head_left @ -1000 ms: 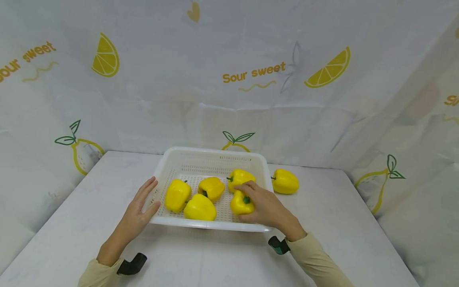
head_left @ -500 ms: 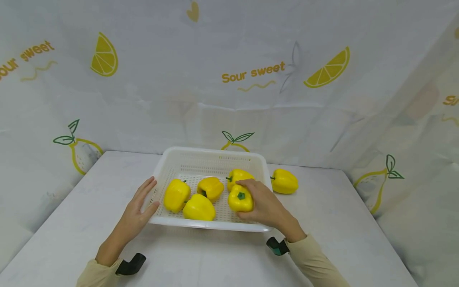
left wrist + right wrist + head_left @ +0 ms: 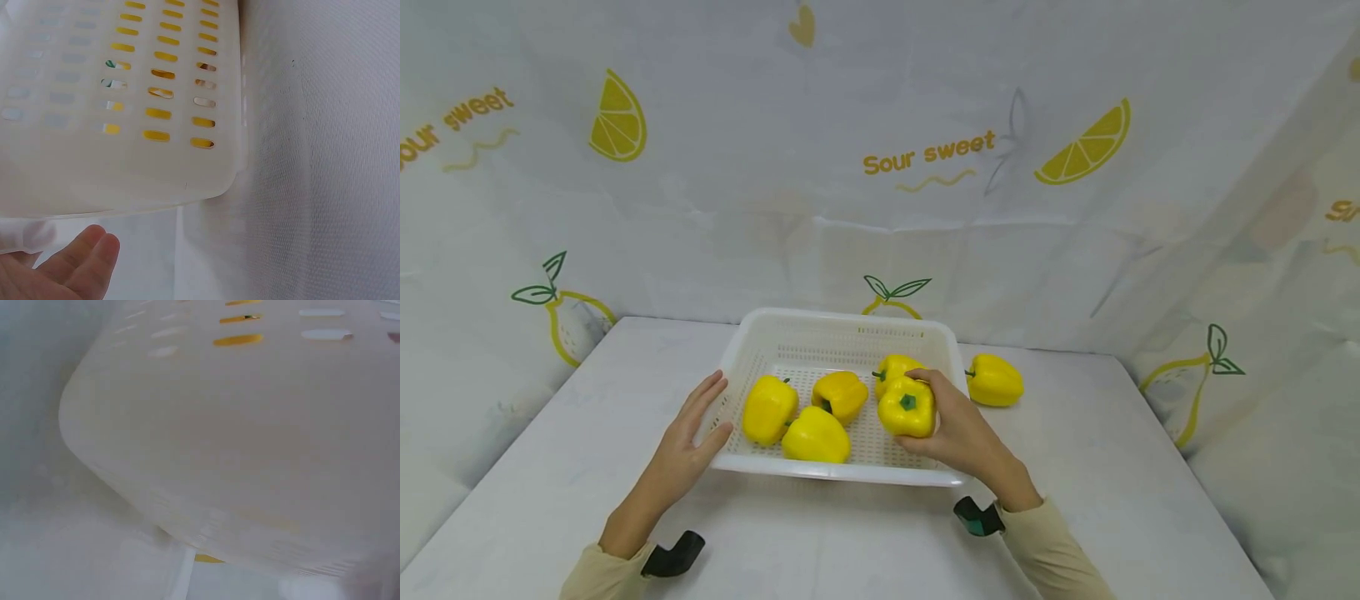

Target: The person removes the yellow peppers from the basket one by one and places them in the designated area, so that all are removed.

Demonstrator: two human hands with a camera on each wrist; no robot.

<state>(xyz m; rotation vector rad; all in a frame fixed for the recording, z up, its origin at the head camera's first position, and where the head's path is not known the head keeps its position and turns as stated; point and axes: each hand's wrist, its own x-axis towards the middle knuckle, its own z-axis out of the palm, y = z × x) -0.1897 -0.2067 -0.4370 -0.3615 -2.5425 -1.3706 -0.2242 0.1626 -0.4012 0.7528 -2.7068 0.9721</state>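
Observation:
My right hand (image 3: 958,429) grips a yellow bell pepper (image 3: 907,408), its green stem facing me, over the right part of a white perforated basket (image 3: 842,472). Straight fingers of my left hand (image 3: 679,454) rest along the basket's left side. The left wrist view has those fingertips (image 3: 107,247) by the rim, below the slotted wall (image 3: 112,172). Inside the basket lie more yellow peppers: one at the left (image 3: 771,410), one in the middle (image 3: 840,396), one in front (image 3: 816,435), and one partly hidden behind the held pepper (image 3: 893,367). Basket wall (image 3: 206,425) fills the right wrist view, which hides the right hand.
Another yellow bell pepper (image 3: 995,380) lies on the white table (image 3: 1075,433), just outside the basket's right side. A white curtain (image 3: 760,208) with lemon prints stands behind the table.
My right hand has tilted the pepper so that its stem faces me, and raised it slightly. The left hand and the basket have stayed in place.

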